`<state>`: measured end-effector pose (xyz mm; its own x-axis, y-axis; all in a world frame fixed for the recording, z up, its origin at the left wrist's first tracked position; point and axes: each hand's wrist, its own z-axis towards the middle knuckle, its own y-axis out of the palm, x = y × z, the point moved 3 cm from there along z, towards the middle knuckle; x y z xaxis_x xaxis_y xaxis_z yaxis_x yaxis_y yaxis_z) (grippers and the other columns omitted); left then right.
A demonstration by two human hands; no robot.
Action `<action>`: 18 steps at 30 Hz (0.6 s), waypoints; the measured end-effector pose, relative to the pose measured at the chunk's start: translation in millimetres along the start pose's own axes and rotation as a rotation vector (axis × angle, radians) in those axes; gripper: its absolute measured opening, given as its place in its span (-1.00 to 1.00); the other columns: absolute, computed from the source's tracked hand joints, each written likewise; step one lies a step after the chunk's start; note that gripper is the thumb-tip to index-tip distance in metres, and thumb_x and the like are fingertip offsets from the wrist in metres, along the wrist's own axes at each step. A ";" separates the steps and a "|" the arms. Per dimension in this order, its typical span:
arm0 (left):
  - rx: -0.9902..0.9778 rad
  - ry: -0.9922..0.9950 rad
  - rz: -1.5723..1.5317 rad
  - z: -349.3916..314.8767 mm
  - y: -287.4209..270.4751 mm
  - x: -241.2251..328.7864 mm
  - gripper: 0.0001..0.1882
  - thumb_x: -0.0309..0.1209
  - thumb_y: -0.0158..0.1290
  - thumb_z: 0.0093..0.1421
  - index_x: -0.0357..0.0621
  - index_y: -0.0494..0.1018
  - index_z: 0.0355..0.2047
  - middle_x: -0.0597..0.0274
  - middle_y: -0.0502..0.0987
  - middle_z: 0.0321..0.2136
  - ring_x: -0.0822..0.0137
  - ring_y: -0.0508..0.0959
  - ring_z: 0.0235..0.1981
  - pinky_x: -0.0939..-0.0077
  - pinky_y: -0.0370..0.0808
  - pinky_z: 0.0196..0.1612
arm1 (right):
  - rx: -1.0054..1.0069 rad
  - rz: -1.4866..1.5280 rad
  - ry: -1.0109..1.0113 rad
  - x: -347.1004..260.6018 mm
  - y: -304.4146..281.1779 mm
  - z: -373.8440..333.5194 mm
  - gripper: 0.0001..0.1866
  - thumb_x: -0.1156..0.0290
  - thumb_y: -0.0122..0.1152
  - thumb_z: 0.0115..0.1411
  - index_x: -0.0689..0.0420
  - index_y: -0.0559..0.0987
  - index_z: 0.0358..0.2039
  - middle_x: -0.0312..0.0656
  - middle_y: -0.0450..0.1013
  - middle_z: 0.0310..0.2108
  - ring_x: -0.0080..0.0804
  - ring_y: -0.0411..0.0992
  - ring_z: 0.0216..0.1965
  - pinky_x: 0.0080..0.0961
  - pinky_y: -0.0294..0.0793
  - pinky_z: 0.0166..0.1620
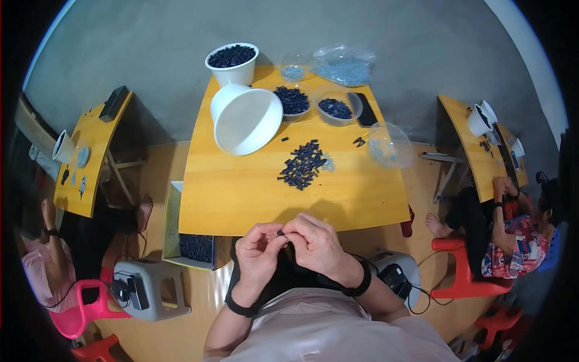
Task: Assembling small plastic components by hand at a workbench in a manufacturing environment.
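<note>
Just off the near edge of the yellow table [241, 205], my left hand [258, 252] and my right hand [315, 244] meet fingertip to fingertip. Both are closed in a pinch on one small dark plastic piece [280, 233], mostly covered by the fingers. Beyond them on the tabletop lies a loose pile of short black plastic pieces [300, 168]. A little heap of small silvery parts [328, 161] touches the pile's right side. One single black piece [285, 139] sits apart, near the tipped white tub [248, 123].
Along the back stand a white tub [235, 73] full of black pieces, clear bowls [339, 122] and a bag of silvery parts [344, 71]. A dark phone [365, 111], yellow-handled snips [360, 140] and a clear dish [395, 148] lie right. People sit at side tables [93, 169].
</note>
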<state>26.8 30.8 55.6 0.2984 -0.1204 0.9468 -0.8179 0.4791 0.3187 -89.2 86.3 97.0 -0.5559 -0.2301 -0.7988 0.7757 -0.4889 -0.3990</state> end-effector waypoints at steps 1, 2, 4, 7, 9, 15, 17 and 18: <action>-0.011 0.050 0.096 -1.1 -3.3 1.6 -0.84 -0.71 0.04 0.03 -0.27 0.43 -0.36 0.24 0.51 -0.53 0.48 0.50 -0.52 0.64 0.50 -0.42 | -0.056 -0.005 -0.015 -0.9 1.2 -0.8 -0.89 0.68 0.09 -0.05 0.20 0.40 -0.50 -0.11 0.33 -0.58 -0.15 0.37 -0.56 -0.41 0.35 -0.50; -0.024 0.009 0.084 1.6 -7.0 3.8 -0.86 -0.70 0.04 0.03 -0.27 0.41 -0.37 0.20 0.51 -0.52 0.45 0.51 -0.53 0.61 0.51 -0.44 | -0.061 0.044 0.017 1.2 2.3 -0.3 -0.90 0.67 0.09 -0.04 0.21 0.42 -0.48 -0.09 0.35 -0.57 -0.15 0.39 -0.54 -0.40 0.36 -0.48; 0.022 -0.151 -0.128 8.4 -9.3 6.7 -0.91 -0.62 0.05 0.07 -0.24 0.41 -0.39 0.16 0.51 -0.53 0.39 0.53 -0.54 0.61 0.51 -0.43 | -0.042 0.071 0.089 6.6 -3.3 -2.0 -0.90 0.66 0.11 -0.04 0.22 0.43 -0.48 -0.09 0.36 -0.57 -0.18 0.39 -0.53 -0.42 0.36 -0.48; 0.021 -0.233 -0.351 12.3 -10.1 3.2 -0.91 -0.52 0.09 0.08 -0.21 0.41 -0.39 0.15 0.50 -0.51 0.36 0.53 -0.51 0.61 0.50 -0.40 | -0.050 0.128 0.177 21.1 -12.3 -3.9 -0.93 0.65 0.15 -0.05 0.25 0.50 -0.49 -0.13 0.39 -0.58 -0.33 0.37 -0.57 -0.52 0.33 -0.49; 0.016 -0.246 -0.459 14.0 -19.8 0.7 -0.89 -0.48 0.10 0.08 -0.20 0.41 -0.39 0.16 0.50 -0.50 0.36 0.52 -0.49 0.61 0.50 -0.39 | -0.072 0.163 0.124 19.0 -15.2 -0.1 -0.94 0.65 0.13 -0.01 0.27 0.52 -0.47 -0.19 0.40 -0.57 -0.47 0.37 -0.57 -0.59 0.32 -0.50; -0.044 -0.285 -0.663 18.2 -28.3 0.8 -0.91 -0.53 0.06 0.09 -0.21 0.42 -0.36 0.15 0.52 -0.47 0.36 0.55 -0.45 0.57 0.53 -0.35 | -0.097 0.473 0.373 14.7 -7.1 7.6 -0.90 0.66 0.08 0.06 0.26 0.54 -0.39 -0.29 0.38 -0.50 -0.67 0.34 -0.53 -0.75 0.32 -0.49; -0.040 -0.295 -0.633 19.0 -27.0 1.4 -0.89 -0.52 0.07 0.08 -0.20 0.41 -0.35 0.16 0.50 -0.46 0.36 0.53 -0.45 0.59 0.51 -0.36 | -0.089 0.483 0.354 13.3 -6.0 10.5 -0.88 0.66 0.08 0.06 0.26 0.54 -0.38 -0.29 0.38 -0.48 -0.66 0.34 -0.53 -0.75 0.33 -0.49; -0.028 -0.308 -0.602 16.2 -27.5 0.6 -0.87 -0.51 0.09 0.07 -0.19 0.40 -0.34 0.17 0.48 -0.46 0.35 0.51 -0.45 0.61 0.50 -0.36 | -0.086 0.497 0.341 11.5 -4.4 8.6 -0.87 0.67 0.07 0.06 0.26 0.54 -0.36 -0.29 0.39 -0.47 -0.65 0.34 -0.54 -0.74 0.34 -0.48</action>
<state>41.5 3.5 48.1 0.5409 -0.6136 0.5753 -0.5383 0.2730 0.7973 -101.6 78.5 93.4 -0.0053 -0.1240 -0.9923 0.9472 -0.3187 0.0348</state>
